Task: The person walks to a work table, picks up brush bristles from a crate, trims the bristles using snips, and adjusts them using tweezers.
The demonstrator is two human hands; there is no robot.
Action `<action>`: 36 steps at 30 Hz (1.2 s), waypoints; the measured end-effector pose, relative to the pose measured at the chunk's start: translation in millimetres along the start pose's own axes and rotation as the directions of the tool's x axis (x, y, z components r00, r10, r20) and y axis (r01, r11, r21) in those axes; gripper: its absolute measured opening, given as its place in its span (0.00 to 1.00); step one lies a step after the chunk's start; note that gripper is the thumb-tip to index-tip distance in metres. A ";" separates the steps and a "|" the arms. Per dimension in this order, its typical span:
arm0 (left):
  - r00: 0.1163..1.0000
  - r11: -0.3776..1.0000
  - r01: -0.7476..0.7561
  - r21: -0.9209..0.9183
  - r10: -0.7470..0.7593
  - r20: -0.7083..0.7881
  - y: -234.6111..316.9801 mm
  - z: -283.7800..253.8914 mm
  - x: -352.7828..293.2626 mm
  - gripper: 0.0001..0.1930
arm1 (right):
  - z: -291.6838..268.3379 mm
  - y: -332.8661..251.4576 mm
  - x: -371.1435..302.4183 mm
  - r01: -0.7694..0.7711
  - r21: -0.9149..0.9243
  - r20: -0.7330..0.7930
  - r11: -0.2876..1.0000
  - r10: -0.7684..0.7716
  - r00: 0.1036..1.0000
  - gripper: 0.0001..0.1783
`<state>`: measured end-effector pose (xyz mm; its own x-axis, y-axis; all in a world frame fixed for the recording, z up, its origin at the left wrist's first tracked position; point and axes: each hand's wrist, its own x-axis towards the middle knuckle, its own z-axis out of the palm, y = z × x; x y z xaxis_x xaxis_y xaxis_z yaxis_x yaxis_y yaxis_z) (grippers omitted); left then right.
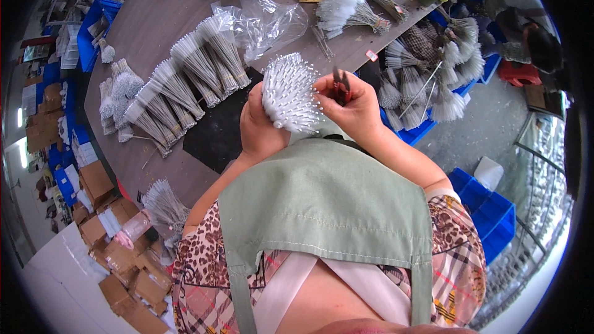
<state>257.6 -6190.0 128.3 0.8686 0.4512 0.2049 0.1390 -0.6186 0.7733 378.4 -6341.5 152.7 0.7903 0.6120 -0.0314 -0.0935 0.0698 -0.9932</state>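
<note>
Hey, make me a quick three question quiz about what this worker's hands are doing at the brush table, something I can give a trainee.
1. True or false: the left hand holds a bundle of white brushes with the bristle ends fanned upward.
2. What does the right hand hold? A. a roll of tape B. small red-handled snips C. a marker pen
3. Fill in: the clear plastic bags lie on the ______, behind the rows of laid-out brushes.

Key
1. True
2. B
3. table
</note>
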 end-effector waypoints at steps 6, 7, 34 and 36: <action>0.980 0.996 0.065 0.064 -0.076 0.184 4.7 -4.6 -3.2 0.32 | -3.7 -13.9 2.2 0.000 -0.165 0.107 0.986 0.018 0.994 0.05; 0.976 0.995 0.088 0.049 -0.096 0.194 7.0 -4.2 -2.8 0.32 | -3.2 -14.1 2.1 -0.042 -0.118 0.092 0.992 0.053 0.994 0.05; 0.773 0.832 0.553 -0.050 -0.490 0.402 29.0 -6.9 -0.2 0.25 | -7.5 -22.1 9.1 -0.035 -0.239 0.175 0.970 0.078 0.981 0.07; 0.710 0.784 0.617 -0.069 -0.516 0.479 34.6 -10.3 5.9 0.25 | -8.9 -22.8 10.6 -0.078 -0.224 0.184 0.972 0.120 0.975 0.07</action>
<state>262.7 -6202.1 162.5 0.7727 0.3315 -0.5413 0.6119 -0.1623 0.7741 394.2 -6343.6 174.1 0.6479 0.7506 -0.1294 -0.0166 -0.1559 -0.9876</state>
